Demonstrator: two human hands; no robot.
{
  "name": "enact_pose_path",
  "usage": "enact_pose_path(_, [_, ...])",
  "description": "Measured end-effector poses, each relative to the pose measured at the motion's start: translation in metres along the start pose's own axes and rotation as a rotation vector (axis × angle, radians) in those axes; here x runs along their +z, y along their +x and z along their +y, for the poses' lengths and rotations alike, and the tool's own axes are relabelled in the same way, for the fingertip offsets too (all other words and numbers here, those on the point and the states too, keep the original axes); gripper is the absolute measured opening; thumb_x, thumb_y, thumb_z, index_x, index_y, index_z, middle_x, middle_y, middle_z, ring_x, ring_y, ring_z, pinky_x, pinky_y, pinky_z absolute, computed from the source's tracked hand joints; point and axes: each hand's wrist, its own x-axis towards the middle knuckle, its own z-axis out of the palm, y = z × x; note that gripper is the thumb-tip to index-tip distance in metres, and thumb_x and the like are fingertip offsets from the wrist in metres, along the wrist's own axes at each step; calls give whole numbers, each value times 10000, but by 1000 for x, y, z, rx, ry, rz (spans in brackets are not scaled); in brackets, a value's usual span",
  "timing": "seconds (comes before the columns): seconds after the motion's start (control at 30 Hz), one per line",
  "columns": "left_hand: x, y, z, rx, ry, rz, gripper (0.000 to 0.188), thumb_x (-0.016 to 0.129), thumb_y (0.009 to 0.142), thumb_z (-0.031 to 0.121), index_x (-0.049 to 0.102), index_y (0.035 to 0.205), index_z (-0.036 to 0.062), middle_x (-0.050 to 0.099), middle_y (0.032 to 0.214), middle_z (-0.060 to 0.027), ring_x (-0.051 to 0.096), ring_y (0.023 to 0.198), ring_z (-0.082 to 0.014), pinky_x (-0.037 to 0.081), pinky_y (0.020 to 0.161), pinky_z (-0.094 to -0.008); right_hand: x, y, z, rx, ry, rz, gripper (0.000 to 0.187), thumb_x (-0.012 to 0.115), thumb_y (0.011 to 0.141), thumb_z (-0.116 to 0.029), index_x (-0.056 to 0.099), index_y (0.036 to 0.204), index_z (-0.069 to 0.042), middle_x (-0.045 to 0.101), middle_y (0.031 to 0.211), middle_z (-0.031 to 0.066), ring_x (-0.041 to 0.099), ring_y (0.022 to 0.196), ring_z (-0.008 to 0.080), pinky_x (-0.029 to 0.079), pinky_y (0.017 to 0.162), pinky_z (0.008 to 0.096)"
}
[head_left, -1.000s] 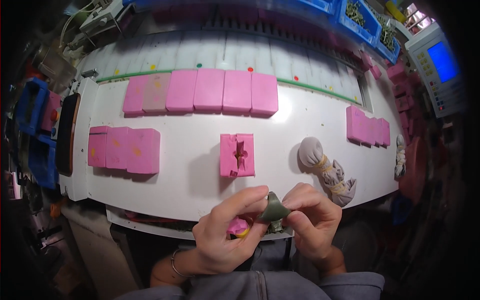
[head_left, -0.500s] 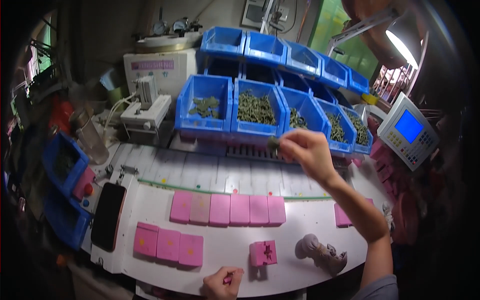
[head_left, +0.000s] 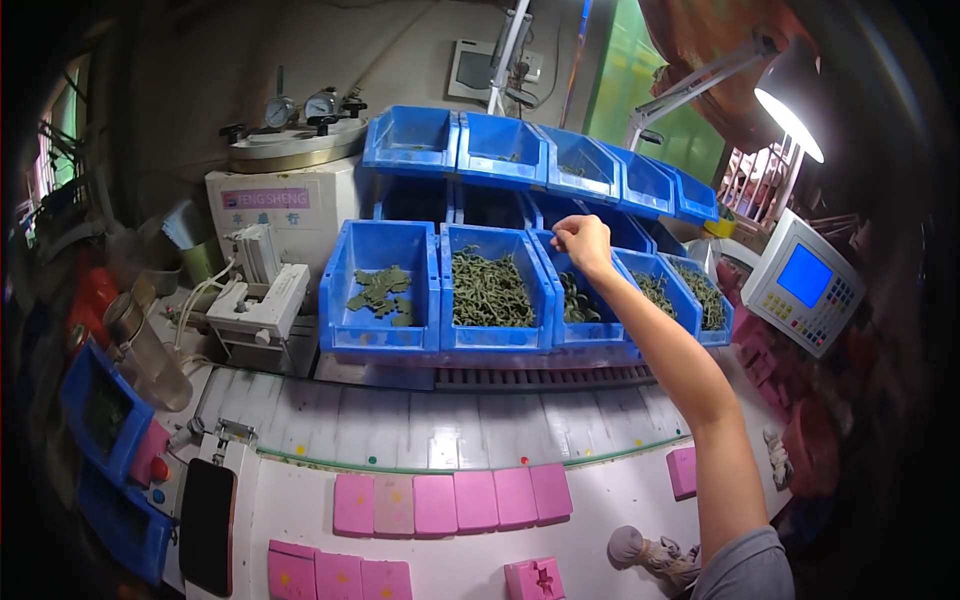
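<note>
while the right hand [head_left: 585,243] hangs over a blue bin [head_left: 590,335], i cannot tell whether it grasps anything.

Blue open-fronted plastic bins [head_left: 380,339] look smooth, with a slight sheen. The small dark-green twisted pieces [head_left: 492,290] inside look matt and waxy. Pink rectangular blocks [head_left: 476,501] appear rubbery — matt, smooth-faced. The white flat tabletop [head_left: 450,560] is smooth and faintly glossy. The grey knotted bundle [head_left: 658,553] is creased cloth — matt, like the grey fabric sleeve [head_left: 748,570].
</note>
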Motion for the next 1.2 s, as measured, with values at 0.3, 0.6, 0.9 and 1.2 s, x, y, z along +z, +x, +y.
enact_pose_path(0.3, [9, -1, -9, -1, -21, 32, 99, 595, 816, 85, 664, 793, 18, 550, 541, -16, 452, 476, -55, 368, 438, -217, -15, -2, 35, -193, -372, -229, 166, 624, 679, -76, 709, 820, -49, 659, 771, 190, 649, 782, 344, 517, 745, 400])
enact_pose_path(0.6, [9, -10, -38, -63, -29, -32, 130, 547, 891, 133, 619, 905, 25, 596, 610, -37, 433, 430, -37, 331, 382, -198, 0, -11, 15, -13, -472, -364, 194, 766, 643, -193, 701, 792, -87, 671, 823, 151, 644, 822, 321, 509, 736, 396])
enact_pose_path(0.9, [2, -14, -54, -115, 57, -67, 121, 545, 907, 132, 605, 950, 35, 609, 654, -53, 491, 468, -57, 404, 413, -219, -36, 14, 3, 6, -120, -200, 158, 646, 645, -56, 702, 789, -21, 662, 729, 175, 665, 744, 304, 518, 699, 354])
enact_pose_path(1.2, [3, -13, -60, 18, 100, -116, 147, 553, 905, 114, 580, 1027, 37, 627, 742, -67, 527, 541, -66, 453, 483, -227, -36, 18, 17, -117, -279, -151, 207, 568, 680, -18, 708, 833, -23, 641, 825, 231, 636, 819, 366, 506, 778, 403])
